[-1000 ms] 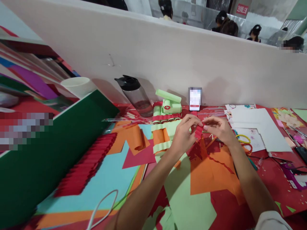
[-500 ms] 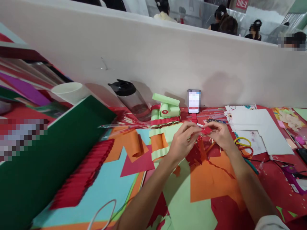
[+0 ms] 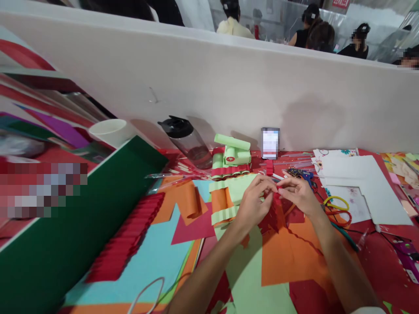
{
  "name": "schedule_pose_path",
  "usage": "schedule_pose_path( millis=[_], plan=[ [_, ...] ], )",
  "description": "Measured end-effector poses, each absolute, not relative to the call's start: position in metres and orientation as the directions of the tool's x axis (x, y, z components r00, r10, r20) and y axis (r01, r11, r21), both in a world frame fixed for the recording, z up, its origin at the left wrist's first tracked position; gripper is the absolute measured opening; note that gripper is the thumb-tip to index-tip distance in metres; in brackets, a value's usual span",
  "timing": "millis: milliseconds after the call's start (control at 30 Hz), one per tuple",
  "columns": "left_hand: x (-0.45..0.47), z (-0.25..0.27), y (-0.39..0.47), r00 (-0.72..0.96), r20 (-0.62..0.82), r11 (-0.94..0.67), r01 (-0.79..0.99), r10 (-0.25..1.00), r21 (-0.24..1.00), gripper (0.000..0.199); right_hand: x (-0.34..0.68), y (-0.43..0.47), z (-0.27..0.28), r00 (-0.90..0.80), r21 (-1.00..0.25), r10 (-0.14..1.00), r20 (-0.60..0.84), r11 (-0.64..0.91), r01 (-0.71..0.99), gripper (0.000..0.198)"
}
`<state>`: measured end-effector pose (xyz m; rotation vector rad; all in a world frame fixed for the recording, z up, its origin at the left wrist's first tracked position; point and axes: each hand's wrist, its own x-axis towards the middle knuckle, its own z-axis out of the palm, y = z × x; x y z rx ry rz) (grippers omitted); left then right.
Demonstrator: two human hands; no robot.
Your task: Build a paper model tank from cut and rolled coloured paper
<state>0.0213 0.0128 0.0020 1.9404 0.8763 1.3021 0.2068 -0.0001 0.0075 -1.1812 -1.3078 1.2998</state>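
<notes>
Red paper point(image 3: 277, 192) shifted leftward, near phone point(image 3: 270, 144); left hand point(image 3: 255, 201), right hand point(image 3: 300, 194): fingers pinching it; apparently shaping, needing steady grip.

The right arm point(image 3: 340, 257) wears a pale sleeve point(image 3: 365, 311)

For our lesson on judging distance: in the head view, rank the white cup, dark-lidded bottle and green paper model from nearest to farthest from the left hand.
1. Green paper model: ahead and slightly left of the left hand.
2. Dark-lidded bottle: left of the model.
3. White cup: farthest left.
</notes>
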Motion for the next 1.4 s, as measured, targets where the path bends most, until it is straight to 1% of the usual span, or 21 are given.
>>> schedule_pose_path(
  millis=[100,167,300,367,533,700,833,900,933,1033,1100,1167,1267,1333,1400],
  plan=[
    [0.018,0.005,0.015,0.319,0.45,-0.512,0.147,0.834,0.846,0.019,0.206,0.001,0.006,-0.081,-0.998,0.995,-0.053,-0.055,-0.023,0.032],
    [0.014,0.007,0.016,0.351,0.433,-0.5,0.127,0.83,0.857,0.02,0.205,0.001,0.004,-0.039,-0.997,0.998,-0.058,-0.06,-0.05,0.032],
    [0.007,0.01,0.016,0.462,0.439,-0.551,0.137,0.771,0.823,0.029,0.203,0.001,0.002,0.016,-0.997,0.998,-0.06,-0.059,-0.046,0.03],
    [0.005,0.01,0.017,0.492,0.435,-0.572,0.168,0.754,0.803,0.028,0.202,0.001,0.0,0.025,-0.999,0.999,-0.042,-0.042,-0.013,0.028],
    [0.006,0.006,0.02,0.42,0.424,-0.537,0.2,0.802,0.819,0.01,0.199,0.001,-0.003,0.03,-0.999,0.999,0.013,0.011,0.053,0.022],
    [0.011,0.005,0.019,0.363,0.497,-0.585,0.19,0.788,0.788,0.006,0.2,-0.001,0.002,0.002,-0.996,1.0,0.031,0.031,0.08,0.021],
    [0.015,0.006,0.015,0.316,0.475,-0.542,0.176,0.821,0.821,0.004,0.2,-0.007,0.012,-0.053,-0.999,0.999,0.004,0.007,0.05,0.022],
    [0.015,0.005,0.014,0.307,0.481,-0.545,0.168,0.821,0.822,0.004,0.2,-0.01,0.017,-0.059,-0.999,0.998,-0.022,-0.019,0.048,0.024],
    [0.015,0.005,0.014,0.309,0.509,-0.571,0.157,0.804,0.806,0.005,0.2,-0.012,0.019,-0.056,-0.998,0.998,-0.031,-0.028,0.052,0.025],
    [0.014,0.001,0.015,0.348,0.604,-0.672,0.114,0.717,0.731,0.016,0.201,-0.014,0.024,-0.038,-0.998,0.998,-0.044,-0.043,0.037,0.027],
    [0.012,0.0,0.016,0.367,0.633,-0.704,0.094,0.682,0.704,0.023,0.203,-0.014,0.026,-0.019,-0.998,0.998,-0.059,-0.059,0.0,0.028],
    [0.01,0.0,0.017,0.376,0.635,-0.707,0.087,0.675,0.701,0.02,0.207,-0.013,0.026,-0.002,-0.995,0.996,-0.084,-0.084,-0.045,0.029],
    [0.01,0.002,0.017,0.379,0.624,-0.694,0.072,0.683,0.716,0.012,0.212,-0.012,0.025,-0.039,-0.989,0.992,-0.12,-0.123,-0.083,0.032],
    [0.012,0.003,0.015,0.367,0.604,-0.671,0.077,0.707,0.738,0.009,0.215,-0.011,0.024,-0.071,-0.991,0.991,-0.116,-0.12,-0.063,0.032],
    [0.014,0.003,0.014,0.345,0.553,-0.615,0.097,0.758,0.783,0.007,0.216,-0.011,0.025,-0.087,-0.996,0.992,-0.09,-0.091,-0.001,0.03]
  ],
)
